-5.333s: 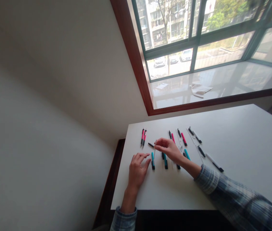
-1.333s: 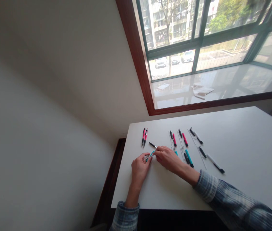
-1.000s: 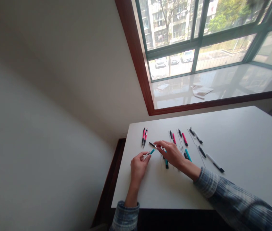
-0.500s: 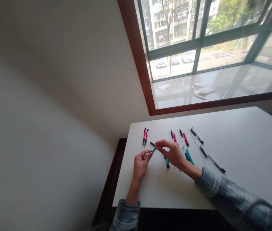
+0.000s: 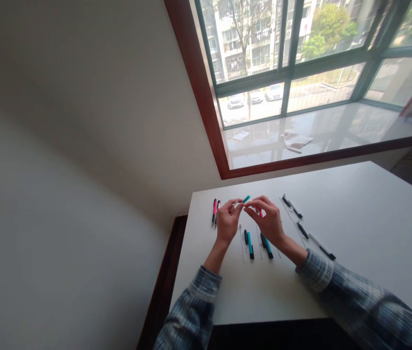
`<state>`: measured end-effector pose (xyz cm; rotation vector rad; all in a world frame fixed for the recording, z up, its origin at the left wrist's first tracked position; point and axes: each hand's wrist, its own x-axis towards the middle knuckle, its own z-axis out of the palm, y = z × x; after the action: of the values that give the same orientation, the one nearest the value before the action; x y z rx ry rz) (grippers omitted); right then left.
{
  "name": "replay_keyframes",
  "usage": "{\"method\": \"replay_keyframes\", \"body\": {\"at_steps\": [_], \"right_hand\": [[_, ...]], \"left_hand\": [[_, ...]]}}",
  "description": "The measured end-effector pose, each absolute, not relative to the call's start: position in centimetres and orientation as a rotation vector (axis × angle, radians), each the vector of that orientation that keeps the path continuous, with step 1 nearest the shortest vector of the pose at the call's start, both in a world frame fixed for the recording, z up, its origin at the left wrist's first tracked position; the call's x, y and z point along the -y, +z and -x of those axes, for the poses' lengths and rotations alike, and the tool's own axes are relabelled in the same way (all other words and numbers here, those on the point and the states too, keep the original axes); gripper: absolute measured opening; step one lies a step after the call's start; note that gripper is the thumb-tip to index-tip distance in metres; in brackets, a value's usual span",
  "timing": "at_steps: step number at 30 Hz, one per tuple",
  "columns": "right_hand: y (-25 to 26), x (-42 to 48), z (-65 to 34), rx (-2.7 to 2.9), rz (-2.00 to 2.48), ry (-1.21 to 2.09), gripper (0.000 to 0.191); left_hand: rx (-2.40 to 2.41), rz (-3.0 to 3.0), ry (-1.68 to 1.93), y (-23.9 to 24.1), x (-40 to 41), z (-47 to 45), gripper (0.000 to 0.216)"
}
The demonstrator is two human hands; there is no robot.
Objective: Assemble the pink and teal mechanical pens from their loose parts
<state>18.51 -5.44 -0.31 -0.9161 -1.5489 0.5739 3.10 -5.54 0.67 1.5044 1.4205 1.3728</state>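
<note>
My left hand is closed with its fingertips on a short teal pen barrel, which sticks up to the right. A slim whitish piece also shows at these fingers. My right hand pinches thumb and forefinger together just below the barrel; anything between them is too small to make out. Beneath and beside the hands lie pen parts: a teal barrel with a black end, a black pen part and a thin white refill. Pink parts are mostly hidden behind my right hand.
Two pink-and-black pens lie to the left, one partly covered by my left hand. White-and-black barrels, black parts and refills lie to the right on the white table. Behind is a window ledge with a crumpled cloth.
Both hands have moved away from me, with the teal barrel between them. The barrel now points up from my left fingertips, and my right fingertips have shifted from its upper end to below it.
</note>
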Motion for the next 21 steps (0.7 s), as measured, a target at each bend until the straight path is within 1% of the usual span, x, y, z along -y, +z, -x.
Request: {"method": "replay_keyframes", "body": {"at_steps": [8,15,17,21], "right_hand": [[-2.0,5.1,-17.8,1.565,0.91,0.699,0.015],[-1.5,5.7,-17.6,1.615,0.881,0.743,0.009],[-1.1,5.8,-17.7,1.572,0.885,0.784,0.009],[0.2,5.4,-18.5,1.382,0.874,0.852,0.012]], "left_hand": [[-1.331,-1.605,1.365,-2.0,5.9,-4.1,0.026],[-1.283,-1.542,1.343,-2.0,6.0,-4.2,0.028],[-1.338,-1.513,1.357,-2.2,6.0,-4.3,0.027],[-1.397,-1.431,1.371,-2.6,5.9,-4.4,0.032]]}}
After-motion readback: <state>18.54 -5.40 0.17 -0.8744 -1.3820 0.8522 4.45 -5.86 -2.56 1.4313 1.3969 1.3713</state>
